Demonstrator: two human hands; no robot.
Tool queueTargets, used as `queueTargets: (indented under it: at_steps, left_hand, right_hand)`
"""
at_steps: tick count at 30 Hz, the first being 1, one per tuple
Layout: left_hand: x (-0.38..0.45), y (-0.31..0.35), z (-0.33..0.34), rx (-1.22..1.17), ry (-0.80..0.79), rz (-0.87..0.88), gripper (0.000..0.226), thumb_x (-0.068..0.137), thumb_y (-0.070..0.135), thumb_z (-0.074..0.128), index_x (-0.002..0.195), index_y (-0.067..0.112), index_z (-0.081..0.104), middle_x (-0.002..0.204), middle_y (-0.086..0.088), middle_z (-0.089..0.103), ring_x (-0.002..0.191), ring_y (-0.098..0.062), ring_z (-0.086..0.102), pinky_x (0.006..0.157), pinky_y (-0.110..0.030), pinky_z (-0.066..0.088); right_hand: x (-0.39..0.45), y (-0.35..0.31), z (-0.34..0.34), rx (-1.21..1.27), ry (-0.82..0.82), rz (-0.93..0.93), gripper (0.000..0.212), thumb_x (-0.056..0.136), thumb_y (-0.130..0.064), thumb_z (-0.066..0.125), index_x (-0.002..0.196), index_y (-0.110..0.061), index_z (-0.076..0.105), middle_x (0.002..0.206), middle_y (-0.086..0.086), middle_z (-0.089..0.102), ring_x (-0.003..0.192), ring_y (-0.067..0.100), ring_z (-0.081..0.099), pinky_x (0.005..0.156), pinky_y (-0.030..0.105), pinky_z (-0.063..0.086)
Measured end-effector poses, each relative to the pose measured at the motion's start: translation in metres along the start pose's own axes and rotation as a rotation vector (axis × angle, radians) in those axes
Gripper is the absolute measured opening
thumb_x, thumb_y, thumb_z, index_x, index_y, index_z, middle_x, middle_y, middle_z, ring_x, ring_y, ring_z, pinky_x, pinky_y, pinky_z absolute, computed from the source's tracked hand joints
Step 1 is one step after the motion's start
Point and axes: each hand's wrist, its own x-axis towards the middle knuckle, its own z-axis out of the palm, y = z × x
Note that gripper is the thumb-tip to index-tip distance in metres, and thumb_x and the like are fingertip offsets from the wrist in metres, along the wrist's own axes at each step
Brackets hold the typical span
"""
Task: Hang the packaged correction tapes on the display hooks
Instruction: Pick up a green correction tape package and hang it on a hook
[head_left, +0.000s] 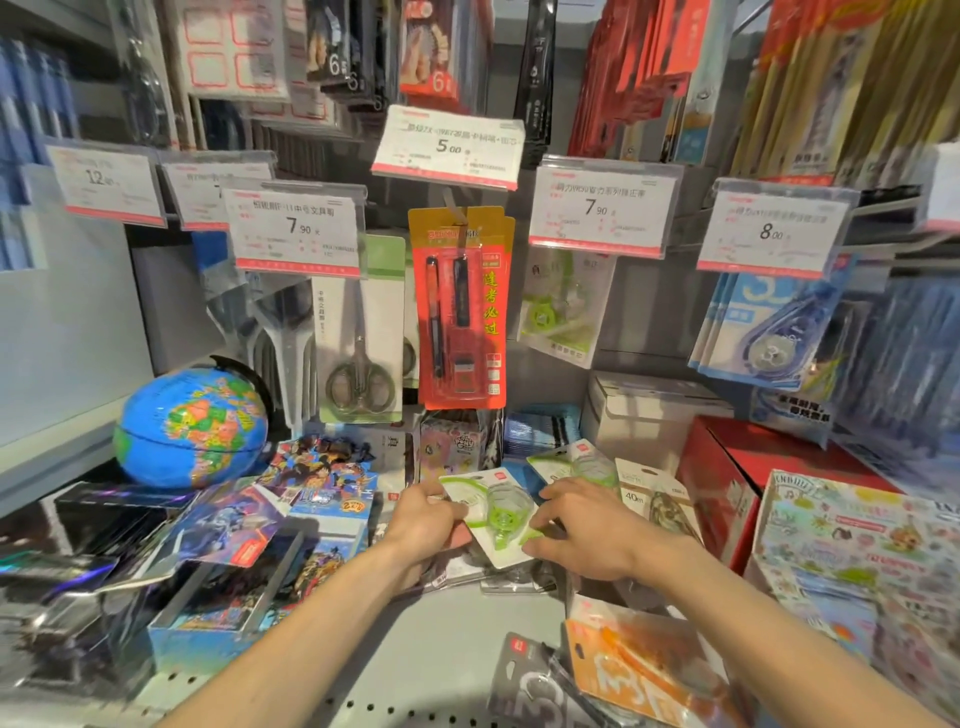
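Left of the hands sits a blue globe (189, 428). Above them hangs a red pen pack (460, 306). Between them, a green correction tape pack (496, 517) on white card: left hand (428, 522) grips its edge, right hand (582, 530) pinches the other.

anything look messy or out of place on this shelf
Yes: correction tape packs lie loose on the shelf instead of hanging. An orange pack lies askew at the front, and both hands grip a green pack.
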Motion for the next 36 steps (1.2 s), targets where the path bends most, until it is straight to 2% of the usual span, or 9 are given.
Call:
queueTargets:
  at_steps: [3, 9, 14, 19, 23, 27, 29, 32, 36]
  left_hand:
    - [-0.011, 0.004, -0.007, -0.053, 0.007, 0.006, 0.034, 0.092, -0.012, 0.058, 0.118, 0.008, 0.049, 0.11, -0.023, 0.071, 0.071, -0.022, 0.07, 0.049, -0.028, 0.059]
    - [-0.034, 0.005, -0.022, -0.072, -0.029, 0.05, 0.037, 0.092, -0.014, 0.056, 0.12, 0.008, 0.047, 0.108, -0.018, 0.073, 0.068, -0.022, 0.076, 0.056, -0.032, 0.061]
    - [-0.054, 0.012, -0.031, -0.088, -0.078, 0.119, 0.036, 0.093, -0.01, 0.058, 0.122, 0.007, 0.046, 0.109, -0.021, 0.074, 0.068, -0.022, 0.076, 0.06, -0.034, 0.063]
    - [-0.063, 0.022, -0.023, -0.077, -0.093, 0.179, 0.025, 0.097, -0.001, 0.058, 0.119, 0.008, 0.049, 0.081, -0.005, 0.078, 0.064, -0.025, 0.072, 0.066, -0.039, 0.064]
    - [-0.069, 0.04, -0.013, -0.036, -0.094, 0.229, 0.02, 0.1, 0.006, 0.058, 0.118, 0.008, 0.05, 0.098, -0.018, 0.077, 0.067, -0.027, 0.074, 0.066, -0.036, 0.065]
    - [-0.076, 0.062, 0.003, 0.059, -0.14, 0.346, 0.015, 0.101, 0.013, 0.059, 0.114, 0.012, 0.051, 0.093, -0.011, 0.077, 0.066, -0.024, 0.075, 0.055, -0.027, 0.059]
    - [-0.075, 0.071, 0.006, 0.222, -0.125, 0.489, 0.016, 0.1, 0.018, 0.06, 0.114, 0.018, 0.053, 0.091, 0.0, 0.076, 0.074, -0.018, 0.074, 0.065, -0.032, 0.061]
    - [-0.073, 0.087, 0.001, 0.741, -0.016, 0.93, 0.025, 0.1, 0.028, 0.056, 0.124, 0.029, 0.055, 0.114, 0.015, 0.069, 0.102, -0.004, 0.065, 0.092, -0.035, 0.056]
    - [-0.082, 0.133, -0.001, 1.211, 0.102, 1.545, 0.035, 0.096, 0.025, 0.055, 0.129, 0.016, 0.056, 0.126, 0.0, 0.061, 0.114, -0.02, 0.058, 0.091, -0.039, 0.055]
  right_hand:
    - [0.0, -0.007, -0.005, 0.088, 0.046, -0.019, 0.04, 0.089, -0.056, 0.059, 0.109, -0.024, 0.071, 0.125, 0.003, 0.061, 0.123, 0.022, 0.049, 0.103, 0.035, 0.037]
    - [-0.005, -0.027, -0.008, 0.279, 0.085, 0.015, 0.082, 0.087, -0.061, 0.061, 0.151, -0.022, 0.028, 0.154, 0.0, 0.036, 0.137, 0.017, 0.039, 0.107, 0.027, 0.033]
    - [-0.007, -0.043, -0.008, 0.421, 0.096, -0.024, 0.086, 0.08, -0.061, 0.071, 0.148, -0.03, 0.03, 0.152, -0.002, 0.035, 0.134, 0.01, 0.038, 0.099, 0.017, 0.03]
    - [-0.011, -0.045, -0.005, 0.467, 0.186, 0.037, 0.11, 0.073, -0.058, 0.076, 0.157, -0.023, 0.013, 0.153, -0.004, 0.031, 0.136, 0.01, 0.035, 0.102, 0.018, 0.03]
    - [-0.022, -0.039, -0.015, 0.447, 0.334, 0.033, 0.105, 0.074, -0.048, 0.074, 0.156, -0.026, 0.014, 0.15, -0.007, 0.032, 0.133, 0.011, 0.037, 0.103, 0.021, 0.033]
    - [-0.038, -0.026, -0.03, 0.424, 0.469, 0.008, 0.105, 0.072, -0.044, 0.074, 0.156, -0.029, 0.012, 0.153, -0.012, 0.025, 0.137, 0.011, 0.032, 0.105, 0.022, 0.031]
    - [-0.046, -0.016, -0.039, 0.393, 0.535, 0.029, 0.109, 0.071, -0.046, 0.072, 0.157, -0.032, 0.006, 0.16, -0.011, 0.015, 0.144, 0.015, 0.024, 0.114, 0.027, 0.027]
    - [-0.059, 0.0, -0.051, 0.371, 0.67, 0.082, 0.11, 0.074, -0.047, 0.072, 0.157, -0.036, 0.001, 0.16, -0.004, 0.016, 0.144, 0.02, 0.027, 0.117, 0.034, 0.028]
    - [-0.071, 0.013, -0.064, 0.345, 0.796, 0.164, 0.105, 0.078, -0.046, 0.073, 0.158, -0.027, 0.007, 0.159, 0.005, 0.017, 0.146, 0.023, 0.022, 0.116, 0.034, 0.026]
